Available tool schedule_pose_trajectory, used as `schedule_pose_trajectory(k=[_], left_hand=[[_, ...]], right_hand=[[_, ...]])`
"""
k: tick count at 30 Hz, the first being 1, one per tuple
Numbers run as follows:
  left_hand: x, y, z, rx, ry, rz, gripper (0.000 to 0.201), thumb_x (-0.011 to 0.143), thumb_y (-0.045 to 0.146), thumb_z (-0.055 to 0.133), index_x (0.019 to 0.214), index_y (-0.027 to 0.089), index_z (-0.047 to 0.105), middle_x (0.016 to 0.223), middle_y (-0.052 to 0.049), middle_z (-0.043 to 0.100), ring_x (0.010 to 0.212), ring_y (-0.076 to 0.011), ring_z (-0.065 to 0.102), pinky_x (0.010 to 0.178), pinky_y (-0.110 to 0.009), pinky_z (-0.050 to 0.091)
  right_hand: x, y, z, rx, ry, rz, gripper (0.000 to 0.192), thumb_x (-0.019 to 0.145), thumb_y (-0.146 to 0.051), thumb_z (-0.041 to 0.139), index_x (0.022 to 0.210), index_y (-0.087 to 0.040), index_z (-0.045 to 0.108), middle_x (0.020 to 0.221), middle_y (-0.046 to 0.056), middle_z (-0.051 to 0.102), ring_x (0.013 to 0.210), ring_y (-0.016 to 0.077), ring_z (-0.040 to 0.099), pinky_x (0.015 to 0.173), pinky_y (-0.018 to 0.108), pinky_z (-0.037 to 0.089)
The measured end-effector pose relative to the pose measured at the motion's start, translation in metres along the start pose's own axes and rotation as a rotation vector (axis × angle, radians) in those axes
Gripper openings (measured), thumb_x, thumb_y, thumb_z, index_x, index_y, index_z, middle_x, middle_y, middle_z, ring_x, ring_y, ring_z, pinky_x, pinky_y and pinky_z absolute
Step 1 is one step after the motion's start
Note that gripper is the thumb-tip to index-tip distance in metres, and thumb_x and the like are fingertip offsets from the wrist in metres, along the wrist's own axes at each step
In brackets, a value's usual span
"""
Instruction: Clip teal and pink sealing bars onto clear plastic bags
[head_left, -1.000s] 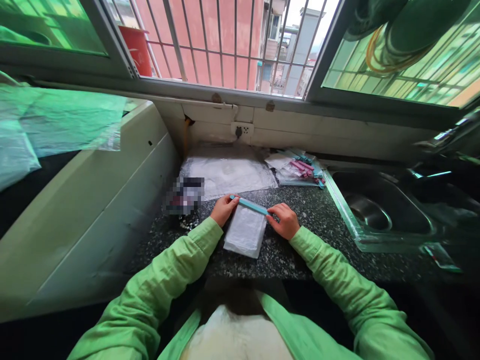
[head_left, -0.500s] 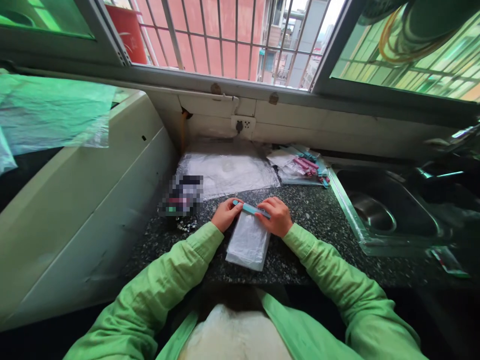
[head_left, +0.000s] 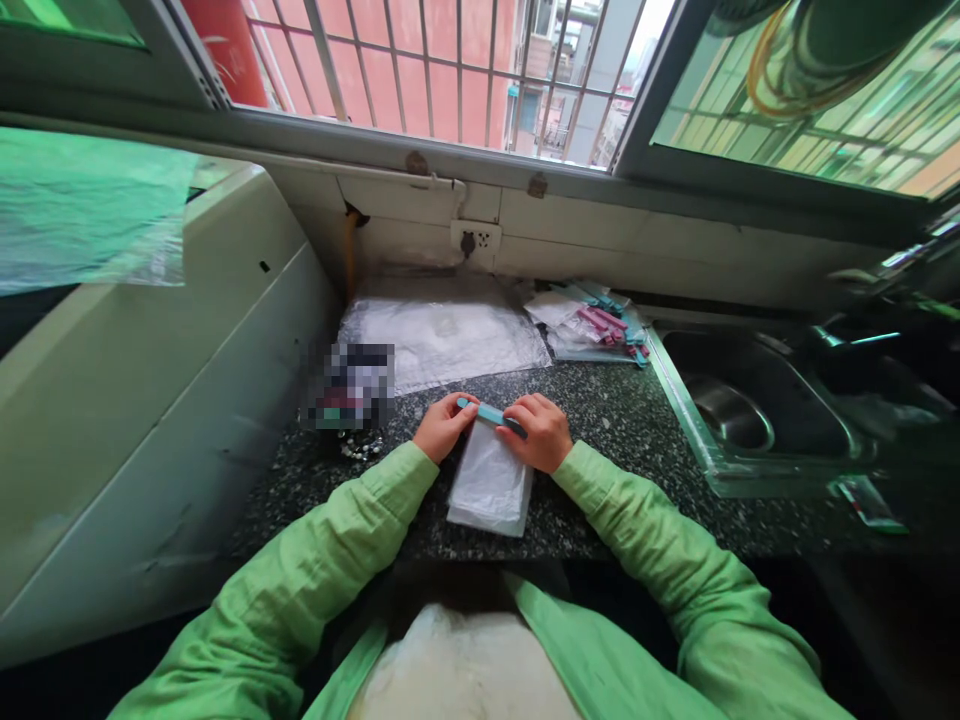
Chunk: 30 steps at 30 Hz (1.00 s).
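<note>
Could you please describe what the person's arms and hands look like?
The person wears long, light-green sleeves, loose and creased, ending in cuffs. The left hand and right hand are ungloved. No markings show on the sleeves.

We saw a bag (head_left: 489, 485) of crinkled plastic, a smooth plastic-looking strip (head_left: 490, 412), a polished, stone-like tabletop (head_left: 626, 430), matt cloth sleeves (head_left: 330, 550) and a glossy metal sink (head_left: 691, 432).

Just below the frame's centre, a folded, translucent white plastic packet (head_left: 489, 485), creased, with layered lower edges, leaning slightly toward the upper right. Carries a narrow light-blue strip (head_left: 490, 413) across its top, sloping down rightward, pinched at left and right.
</note>
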<state>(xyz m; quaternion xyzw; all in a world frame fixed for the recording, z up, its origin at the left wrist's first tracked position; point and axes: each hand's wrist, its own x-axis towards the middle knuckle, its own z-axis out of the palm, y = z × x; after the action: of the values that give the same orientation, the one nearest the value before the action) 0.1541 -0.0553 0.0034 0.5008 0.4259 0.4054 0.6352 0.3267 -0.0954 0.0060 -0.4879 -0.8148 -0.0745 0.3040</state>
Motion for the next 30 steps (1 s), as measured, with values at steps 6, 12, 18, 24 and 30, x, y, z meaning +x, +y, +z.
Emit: schedule_pose_trajectory(k=[6,12,18,24,30], left_hand=[[0.001,0.000,0.000,-0.006,0.007,0.008,0.024,0.057,0.034,0.065,0.068,0.015,0.056,0.047,0.006,0.045,0.044,-0.0068,0.038,0.046,-0.020,0.030],[-0.002,0.000,0.004,-0.146,-0.074,-0.037,0.038,0.054,0.043,0.069,0.079,0.016,0.057,0.065,0.001,0.058,0.058,-0.0102,0.051,0.056,-0.022,0.039],[-0.016,0.008,0.006,-0.249,-0.479,-0.409,0.045,0.047,0.043,0.075,0.078,0.012,0.063,0.070,-0.008,0.065,0.064,-0.0186,0.059,0.061,-0.030,0.044],[-0.017,0.005,-0.001,-0.169,-0.590,-0.502,0.046,0.046,0.035,0.078,0.083,0.010,0.064,0.073,-0.007,0.066,0.067,-0.0168,0.059,0.067,-0.029,0.045],[-0.002,0.009,-0.014,0.075,-0.428,-0.287,0.047,0.056,0.046,0.070,0.087,0.013,0.059,0.064,0.001,0.059,0.051,-0.0084,0.050,0.045,-0.020,0.038]], right_hand=[[-0.002,0.002,0.008,0.002,-0.063,-0.033,0.020,0.083,-0.034,0.045,0.077,-0.019,0.057,0.072,0.004,0.057,0.070,0.0148,0.051,0.063,0.026,0.041],[0.003,0.006,0.001,0.033,-0.008,-0.002,0.021,0.085,-0.033,0.043,0.077,-0.019,0.056,0.072,0.004,0.057,0.070,0.0147,0.052,0.064,0.025,0.042],[0.009,0.013,-0.011,0.012,0.090,0.098,0.021,0.085,-0.034,0.043,0.076,-0.019,0.056,0.070,0.004,0.056,0.067,0.0142,0.052,0.063,0.025,0.041],[0.006,0.014,-0.010,-0.030,0.098,0.068,0.020,0.084,-0.033,0.045,0.075,-0.018,0.056,0.070,0.003,0.057,0.068,0.0139,0.052,0.063,0.024,0.040],[0.001,0.006,-0.007,-0.023,0.064,0.004,0.020,0.084,-0.033,0.046,0.074,-0.018,0.056,0.070,0.003,0.057,0.068,0.0132,0.052,0.063,0.023,0.040]])
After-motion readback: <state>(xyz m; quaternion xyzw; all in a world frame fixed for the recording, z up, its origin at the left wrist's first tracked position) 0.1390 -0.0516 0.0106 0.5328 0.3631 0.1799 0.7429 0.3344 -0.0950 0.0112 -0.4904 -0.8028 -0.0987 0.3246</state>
